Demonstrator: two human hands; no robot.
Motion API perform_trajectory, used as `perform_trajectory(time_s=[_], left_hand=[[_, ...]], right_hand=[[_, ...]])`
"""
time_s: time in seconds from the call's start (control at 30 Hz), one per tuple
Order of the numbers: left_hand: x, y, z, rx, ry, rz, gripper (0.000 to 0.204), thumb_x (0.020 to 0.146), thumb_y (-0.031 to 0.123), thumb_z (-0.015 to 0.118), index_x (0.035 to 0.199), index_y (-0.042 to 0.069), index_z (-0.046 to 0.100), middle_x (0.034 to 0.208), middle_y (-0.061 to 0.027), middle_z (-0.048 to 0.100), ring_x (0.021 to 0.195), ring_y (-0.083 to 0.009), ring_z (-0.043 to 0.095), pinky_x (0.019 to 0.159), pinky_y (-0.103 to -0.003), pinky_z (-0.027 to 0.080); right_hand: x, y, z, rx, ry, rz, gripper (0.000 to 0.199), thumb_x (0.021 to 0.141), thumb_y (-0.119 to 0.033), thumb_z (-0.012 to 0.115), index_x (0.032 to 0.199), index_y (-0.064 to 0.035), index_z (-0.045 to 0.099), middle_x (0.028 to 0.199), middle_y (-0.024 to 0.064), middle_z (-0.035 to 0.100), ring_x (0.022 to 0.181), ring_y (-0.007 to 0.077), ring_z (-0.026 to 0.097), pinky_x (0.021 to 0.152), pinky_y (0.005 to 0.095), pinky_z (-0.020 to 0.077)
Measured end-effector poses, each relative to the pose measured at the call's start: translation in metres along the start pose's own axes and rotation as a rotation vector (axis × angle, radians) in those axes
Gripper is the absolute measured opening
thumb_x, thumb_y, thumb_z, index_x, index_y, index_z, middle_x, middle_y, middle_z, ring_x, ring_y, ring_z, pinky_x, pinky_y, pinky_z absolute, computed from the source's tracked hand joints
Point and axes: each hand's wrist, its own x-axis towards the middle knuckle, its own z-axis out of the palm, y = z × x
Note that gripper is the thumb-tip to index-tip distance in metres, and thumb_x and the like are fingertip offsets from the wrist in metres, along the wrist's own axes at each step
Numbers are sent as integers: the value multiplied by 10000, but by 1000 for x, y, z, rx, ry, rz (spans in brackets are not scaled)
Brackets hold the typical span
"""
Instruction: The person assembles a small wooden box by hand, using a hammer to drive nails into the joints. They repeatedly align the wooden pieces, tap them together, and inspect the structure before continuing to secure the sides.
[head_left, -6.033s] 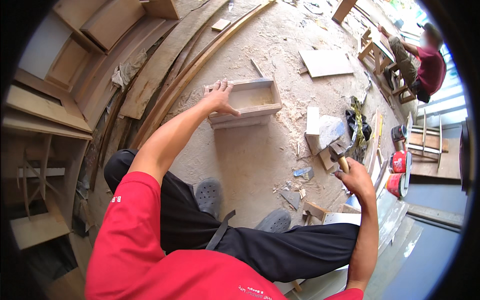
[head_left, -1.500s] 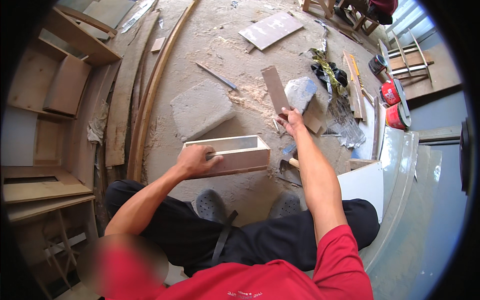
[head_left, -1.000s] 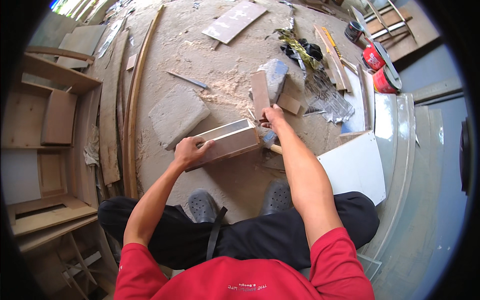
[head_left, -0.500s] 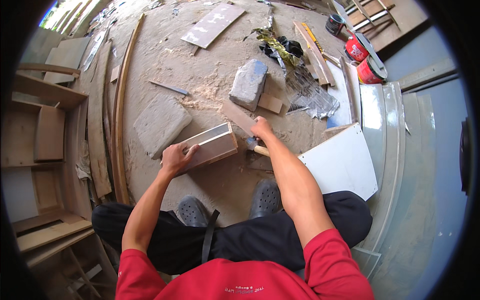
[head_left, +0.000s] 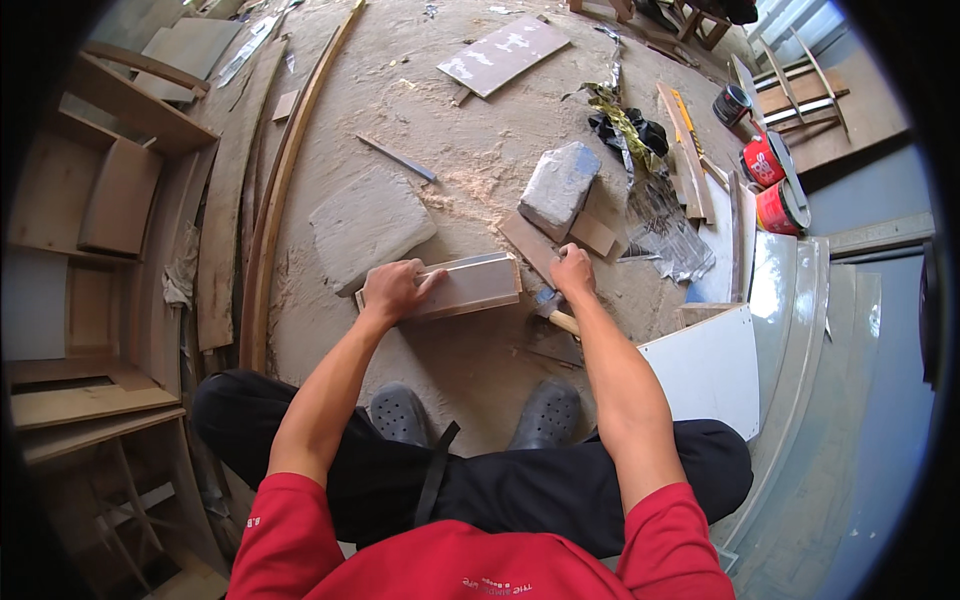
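My left hand [head_left: 394, 290] is closed over the left end of a narrow wooden box [head_left: 465, 284], its thumb lying along the top. The box has a pale upper face and brown edges, and it is held above the floor, in front of my shoes. To its right, my right hand [head_left: 573, 271] is closed on the near end of a thin brown board [head_left: 528, 243]. The board's far end slants toward a grey-white block [head_left: 560, 190]. Just below my right hand lies a hammer [head_left: 562, 319] with a wooden handle, its head partly hidden.
A flat stone slab [head_left: 370, 222] and a thin strip tool [head_left: 398, 158] lie beyond the box. Long planks [head_left: 290, 150] and wooden cabinet frames [head_left: 110, 370] line the left. At right stand a white panel [head_left: 710, 370], glass sheets [head_left: 790, 340] and red cans [head_left: 780, 208].
The view has shifted, so the scene sits farther right. The box has turned a little and lies more level across my front. Both hands keep their holds.
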Motion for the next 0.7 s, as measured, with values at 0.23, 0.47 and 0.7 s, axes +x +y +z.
perform_trajectory(time_s=[0.23, 0.47, 0.7], left_hand=[[13, 1, -1, -34, 25, -27, 553, 914, 640, 574, 854, 115, 735, 829, -138, 726, 819, -347, 705, 717, -453, 539], [14, 6, 1, -59, 65, 69, 508, 916, 593, 606, 829, 102, 708, 806, -129, 717, 795, -344, 698, 694, -459, 525], [22, 29, 13, -57, 160, 227, 433, 903, 533, 662, 860, 103, 692, 820, -79, 708, 762, -300, 695, 671, -428, 523]], right_hand=[[7, 13, 17, -131, -158, -51, 414, 856, -240, 606, 1233, -77, 658, 1304, 194, 628, 1230, 367, 593, 1022, 451, 490], [13, 28, -41, -209, -285, -126, 424, 843, -237, 615, 1244, -109, 669, 1236, 209, 678, 1162, 353, 645, 987, 453, 516], [18, 37, -170, -565, -301, -1, 411, 842, -136, 565, 1232, -80, 680, 1253, 199, 675, 1181, 364, 641, 985, 471, 525]])
